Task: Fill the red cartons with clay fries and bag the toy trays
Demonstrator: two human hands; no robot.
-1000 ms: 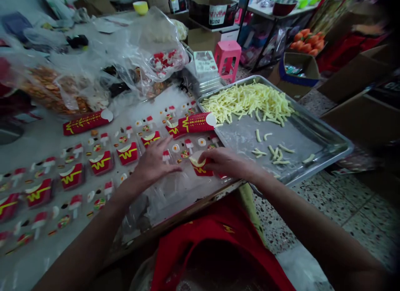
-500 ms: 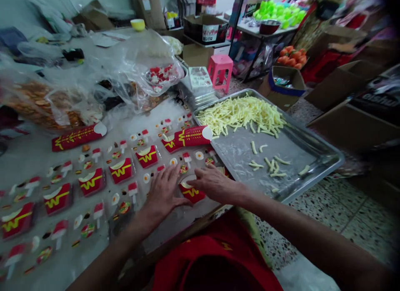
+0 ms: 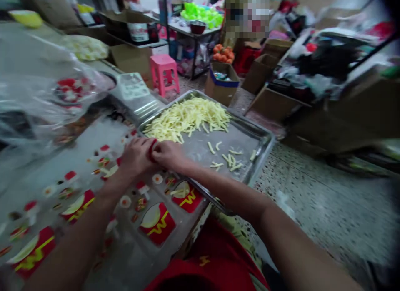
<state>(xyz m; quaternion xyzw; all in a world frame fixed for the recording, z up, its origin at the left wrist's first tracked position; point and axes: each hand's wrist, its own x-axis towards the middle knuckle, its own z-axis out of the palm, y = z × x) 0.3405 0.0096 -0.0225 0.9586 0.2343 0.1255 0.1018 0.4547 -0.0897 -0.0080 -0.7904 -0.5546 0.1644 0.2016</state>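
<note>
R-hand fingers curled in, tips mostly hidden; L-hand fingers bent, pointing twd R, how wide open can't tell. Small red piece (image 3: 152, 150) shows btwn R hand (image 3: 168, 155) and L hand (image 3: 135, 157), right at the fingers; prob. touching both, but which one grips it, can't tell. Hands close tog., just beside near-L edge of metal tray (image 3: 200, 153).

Tray: big pile of pale yellow sticks (image 3: 190, 116) at far side, a few loose sticks (image 3: 231, 161) nearer, on R part.

Below hands, on table (image 3: 131, 257): red carton w/ yellow zigzag (image 3: 189, 197), pale sticks at its top, next to tray; 2nd red carton (image 3: 161, 224) just L of it, pale top. More to L, partly behind L forearm: another carton (image 3: 78, 205), plus one lower L (image 3: 36, 249), blurry. Small food shapes in rows btwn cartons, e.g. egg shape (image 3: 157, 179), red-topped bar (image 3: 70, 175).

Further out: clear bag (image 3: 31, 74) far L, red/white bits (image 3: 71, 91) in it; clear box stack (image 3: 134, 86) behind tray, pink stool (image 3: 164, 70) beyond, blue-rimmed box (image 3: 221, 84) R of stool, orange items (image 3: 223, 53) behind box. Red apron (image 3: 218, 249) at bottom.
</note>
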